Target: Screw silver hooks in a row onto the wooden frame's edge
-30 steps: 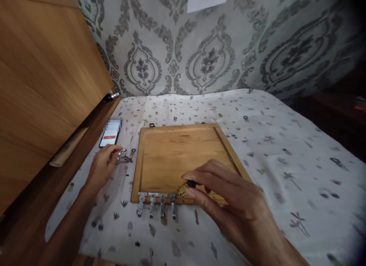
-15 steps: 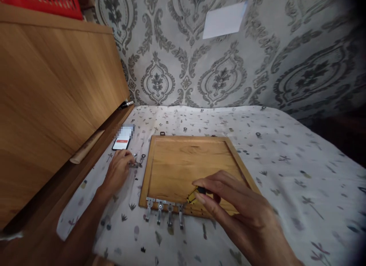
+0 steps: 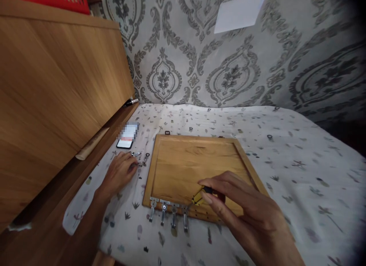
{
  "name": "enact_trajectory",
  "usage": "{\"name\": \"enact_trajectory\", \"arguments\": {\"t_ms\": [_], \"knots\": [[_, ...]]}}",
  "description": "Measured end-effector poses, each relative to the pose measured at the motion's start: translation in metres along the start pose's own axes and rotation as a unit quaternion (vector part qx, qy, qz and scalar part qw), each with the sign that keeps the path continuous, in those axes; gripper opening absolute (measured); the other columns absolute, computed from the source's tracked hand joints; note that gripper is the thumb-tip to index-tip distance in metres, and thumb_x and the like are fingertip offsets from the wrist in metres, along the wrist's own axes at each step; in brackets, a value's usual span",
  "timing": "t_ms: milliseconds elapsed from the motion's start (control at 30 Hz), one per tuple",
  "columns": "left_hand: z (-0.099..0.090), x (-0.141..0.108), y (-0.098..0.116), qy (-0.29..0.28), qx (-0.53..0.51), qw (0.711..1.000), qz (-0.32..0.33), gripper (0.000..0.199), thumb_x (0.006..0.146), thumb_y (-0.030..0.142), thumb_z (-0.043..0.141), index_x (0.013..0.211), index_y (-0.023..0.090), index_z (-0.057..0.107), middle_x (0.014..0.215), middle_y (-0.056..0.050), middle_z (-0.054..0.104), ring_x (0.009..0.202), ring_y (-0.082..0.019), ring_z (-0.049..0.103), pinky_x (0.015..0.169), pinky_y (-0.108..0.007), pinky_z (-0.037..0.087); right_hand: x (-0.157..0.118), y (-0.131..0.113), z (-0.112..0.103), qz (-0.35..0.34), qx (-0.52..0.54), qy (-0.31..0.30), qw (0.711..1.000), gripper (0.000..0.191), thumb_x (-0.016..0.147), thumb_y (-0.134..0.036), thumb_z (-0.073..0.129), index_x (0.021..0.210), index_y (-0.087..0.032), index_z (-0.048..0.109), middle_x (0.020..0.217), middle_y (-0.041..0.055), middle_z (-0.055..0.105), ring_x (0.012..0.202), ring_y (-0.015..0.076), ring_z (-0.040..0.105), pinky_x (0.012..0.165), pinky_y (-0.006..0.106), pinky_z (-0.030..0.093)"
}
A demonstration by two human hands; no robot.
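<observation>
My right hand [image 3: 243,208] grips a short yellow and black screwdriver [image 3: 199,196] between thumb and fingers, its tip at the rightmost of several metal hooks [image 3: 173,216]. These hooks line the near edge of a framed wooden board [image 3: 194,166] that lies on a patterned white cloth. Small dark holes show in the board's edge right of the hooks. Left of the board, my left hand [image 3: 121,172] rests on the cloth with curled fingers at a few small metal parts [image 3: 140,163]; what its fingertips hold is hidden.
A phone [image 3: 126,138] lies beyond my left hand. The wooden cabinet [image 3: 57,86] stands along the left, with a red basket [image 3: 63,0] on top. Behind the cloth rises a patterned wall [image 3: 194,60] with a white paper [image 3: 238,14] on it.
The whole view has shifted slightly, so the board and hands appear further right. My left fingers have curled in more at the metal parts. The screwdriver stays at the rightmost hook.
</observation>
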State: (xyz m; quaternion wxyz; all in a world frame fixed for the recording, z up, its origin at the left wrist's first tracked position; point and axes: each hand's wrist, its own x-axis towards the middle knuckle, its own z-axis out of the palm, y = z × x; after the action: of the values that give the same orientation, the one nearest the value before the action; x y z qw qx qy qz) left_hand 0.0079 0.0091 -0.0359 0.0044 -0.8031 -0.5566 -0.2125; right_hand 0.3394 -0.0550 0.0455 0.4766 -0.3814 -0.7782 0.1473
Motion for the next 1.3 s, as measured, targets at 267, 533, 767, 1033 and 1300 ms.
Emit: {"name": "enact_trajectory", "arguments": {"t_ms": [267,533,767,1033,1300], "knots": [[-0.002,-0.003,-0.008,-0.002,-0.016,1.000,0.019,0.016,0.096,0.013,0.057,0.085,0.022,0.065,0.087,-0.002,0.068,0.090,-0.022,0.059,0.081,-0.034,0.045,0.001,0.000,-0.002,-0.009,-0.012,-0.004,1.000,0.006,0.099,-0.022,0.066,0.102,-0.023,0.071,0.081,0.0005,0.070,0.067,0.0119,0.069,0.058,0.018,0.056],[-0.002,-0.001,-0.012,0.057,0.021,0.998,-0.006,0.011,0.096,0.016,0.058,0.098,0.020,0.068,0.094,-0.006,0.069,0.094,-0.026,0.059,0.083,-0.038,0.046,0.000,-0.002,-0.002,-0.005,-0.013,0.002,1.000,0.006,0.099,-0.020,0.065,0.102,-0.023,0.070,0.082,0.0004,0.070,0.069,0.0120,0.068,0.060,0.019,0.056],[0.004,0.002,0.005,0.027,0.044,0.998,0.045,0.020,0.101,0.014,0.053,0.096,0.022,0.070,0.095,-0.005,0.066,0.094,-0.024,0.057,0.083,-0.036,0.046,-0.001,-0.001,-0.003,0.007,-0.011,-0.005,1.000,0.008,0.098,-0.018,0.066,0.102,-0.023,0.071,0.081,0.0016,0.069,0.067,0.0132,0.067,0.058,0.021,0.055],[0.007,0.003,0.008,0.006,0.077,0.996,0.052,0.024,0.100,0.014,0.052,0.091,0.022,0.072,0.092,-0.006,0.065,0.092,-0.025,0.056,0.081,-0.038,0.047,-0.001,-0.002,-0.002,0.012,0.012,0.014,1.000,0.006,0.095,-0.018,0.070,0.098,-0.021,0.074,0.077,0.0022,0.070,0.064,0.0147,0.066,0.054,0.023,0.054],[0.003,0.006,0.008,-0.029,0.074,0.996,0.045,0.025,0.099,0.020,0.048,0.086,0.023,0.069,0.089,-0.009,0.067,0.093,-0.029,0.056,0.081,-0.042,0.046,-0.004,-0.005,-0.001,0.042,0.024,0.012,0.999,0.008,0.095,-0.017,0.071,0.100,-0.019,0.076,0.082,0.0033,0.072,0.071,0.0151,0.067,0.061,0.026,0.055]]}}
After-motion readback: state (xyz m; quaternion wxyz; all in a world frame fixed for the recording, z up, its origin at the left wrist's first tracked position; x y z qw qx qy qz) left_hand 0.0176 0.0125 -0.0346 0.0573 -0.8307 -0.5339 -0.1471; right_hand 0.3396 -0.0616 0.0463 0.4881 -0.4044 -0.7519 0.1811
